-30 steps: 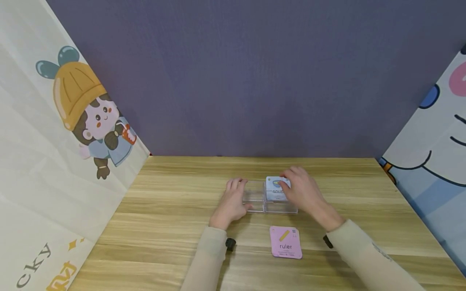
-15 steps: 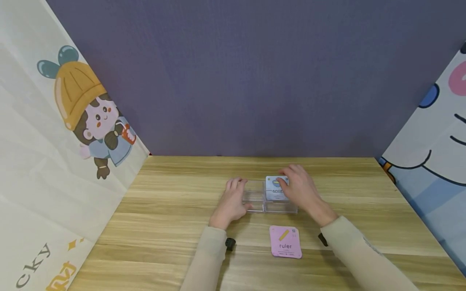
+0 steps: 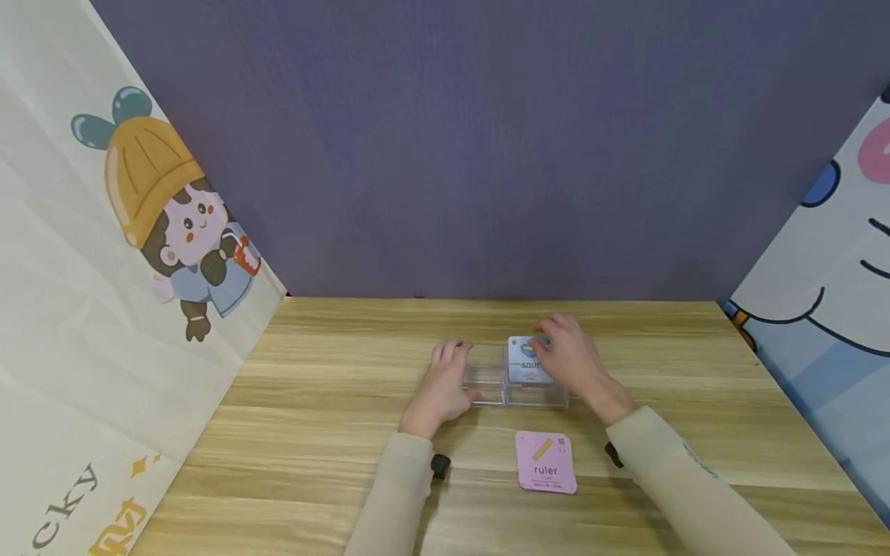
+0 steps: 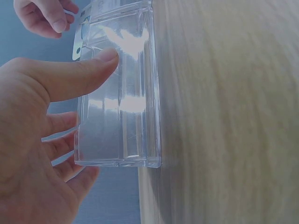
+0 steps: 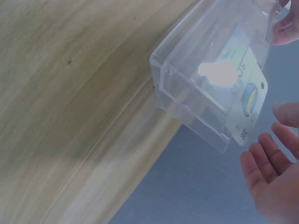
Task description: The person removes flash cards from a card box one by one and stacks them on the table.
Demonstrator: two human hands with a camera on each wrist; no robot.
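A clear plastic card holder [image 3: 487,377] with two sections stands on the table. My left hand [image 3: 443,386] grips its left end, thumb [image 4: 88,77] across the front and fingers behind. In the right section a light blue "soup" card [image 3: 520,371] stands upright, its top rising above the holder. My right hand [image 3: 575,361] is at the card's upper right. In the right wrist view its loosely bent fingers [image 5: 267,163] are apart from the card's top edge and hold nothing. The left section shows no card.
A stack of pink cards [image 3: 545,463], a "ruler" card on top, lies in front of the holder. The wooden table [image 3: 313,432] meets a dark blue-grey panel [image 3: 445,154] at the back. Printed white curtains flank both sides.
My right hand has shifted slightly to the left and away, its forearm swinging inward. My left hand, the holder and the pink stack stay where they were.
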